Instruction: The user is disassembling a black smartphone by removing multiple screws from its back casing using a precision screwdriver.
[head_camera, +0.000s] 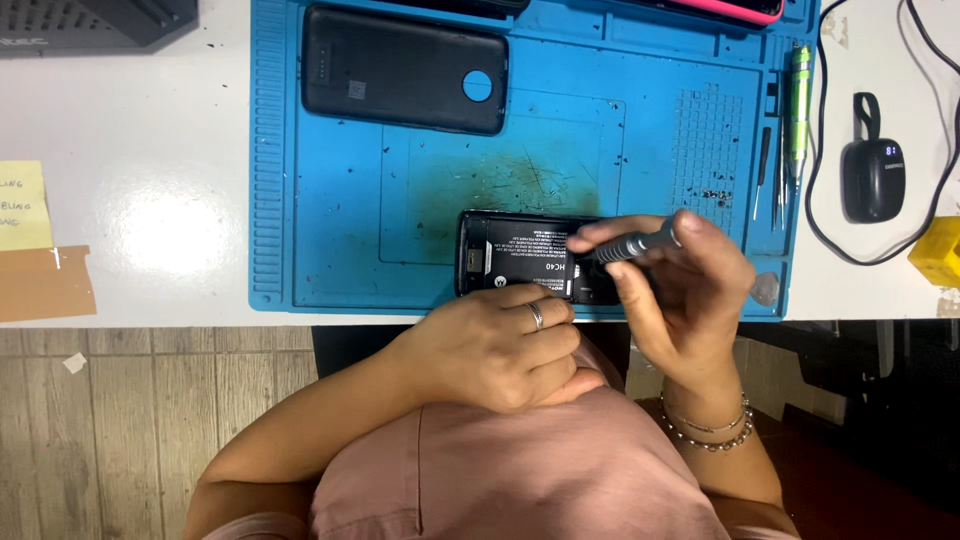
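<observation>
An opened black phone (520, 255) lies on the near edge of a blue repair mat (330, 200), its battery with a white-print label facing up. My left hand (500, 345), with a ring on one finger, rests curled against the phone's near edge, steadying it. My right hand (670, 290) grips a slim dark screwdriver (630, 246), its tip pointing left onto the phone's right part. The phone's right end is hidden under my right hand.
A black phone back cover (405, 68) with a round hole lies at the mat's far left. Tweezers and a green screwdriver (800, 100) sit on the mat's right rim. A black earbud case (873, 165), cables, a yellow block (940, 252) and sticky notes (22, 205) lie on the white table.
</observation>
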